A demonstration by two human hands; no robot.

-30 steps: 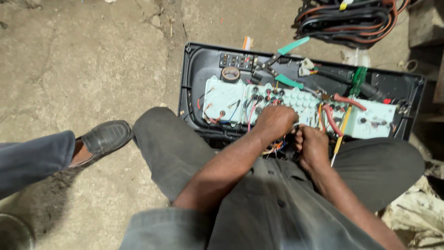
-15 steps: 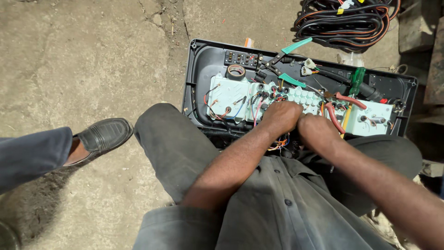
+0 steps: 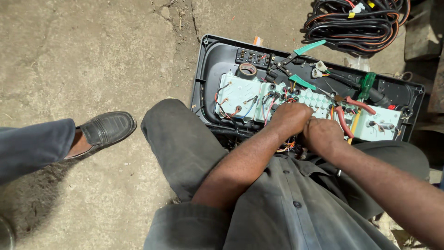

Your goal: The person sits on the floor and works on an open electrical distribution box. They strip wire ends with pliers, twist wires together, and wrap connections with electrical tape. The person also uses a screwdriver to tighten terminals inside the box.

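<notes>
At the far left, another person's black shoe [image 3: 107, 129] rests on the cracked concrete floor [image 3: 92, 55], with a blue trouser leg [image 3: 32, 148] above it. My own knee in grey trousers [image 3: 180, 139] comes next, pushed up against the near edge of a black plastic tray [image 3: 210, 69] that lies flat on the floor. Inside the tray sits a pale green circuit panel [image 3: 236, 92] studded with small sockets and thin red, blue and black wires. A roll of tape [image 3: 248, 70] lies just above the panel's left end.

My left hand [image 3: 290, 118] is curled into a loose fist at the panel's near edge, knuckles up, over a tangle of orange and red wires [image 3: 286, 147]; I cannot tell what the fingers pinch. My right hand [image 3: 323, 135] is closed too and presses against the left one, its grip hidden from me.

Further right, pliers with green handles [image 3: 300, 58] lie across the tray's upper part, a green-handled screwdriver [image 3: 367, 85] lies near them, and red-handled pliers [image 3: 349, 109] rest on the panel just beside my right hand. Beyond the tray, at the top right, a coil of black and orange cable [image 3: 356, 23] lies on the floor.
</notes>
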